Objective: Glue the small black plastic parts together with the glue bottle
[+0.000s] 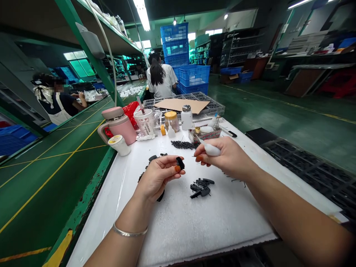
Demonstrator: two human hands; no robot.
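Observation:
Between the thumb and fingers of my left hand (160, 174) is a small black plastic part (180, 163), held above the table. My right hand (228, 155) grips a white squeeze bottle (212, 150) with a thin nozzle pointing up and to the left. Its thumb and forefinger also come together near a thin dark pin, too small to make out fully. Below and between the hands lies a group of black plastic parts (201, 187) on the white table sheet (217, 226). More black parts (152, 158) lie partly hidden behind my left hand. A heap of tiny black pieces (184, 144) sits beyond.
At the back left stand a pink mug (122, 128), a lidded tub (119, 145) and a paper cup (145, 122). A white bottle (186, 118) and a small box of bottles (205, 134) stand behind. Black trays (303, 159) lie right. Two people sit farther off.

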